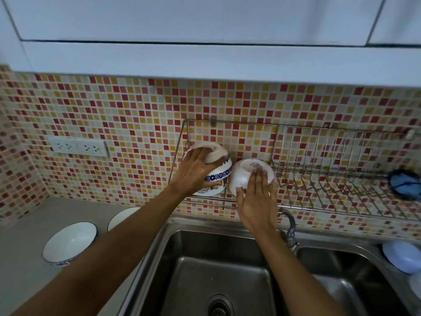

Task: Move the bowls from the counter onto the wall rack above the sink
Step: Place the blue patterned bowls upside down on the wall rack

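At the steel wire rack [319,169], my left hand [193,174] curls round a blue-banded white bowl [218,175]; my right hand [255,201] presses straight fingers [258,179] on a plain white bowl [243,176].

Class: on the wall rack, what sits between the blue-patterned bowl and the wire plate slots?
An overturned white bowl under the right hand sits between the blue-patterned bowl and the plate slots, seen in the head view.

The grey counter [25,226] carries two upright bowls [70,242] [123,216], while overturned bowls [219,175] [247,173] sit on the wall rack [296,207].
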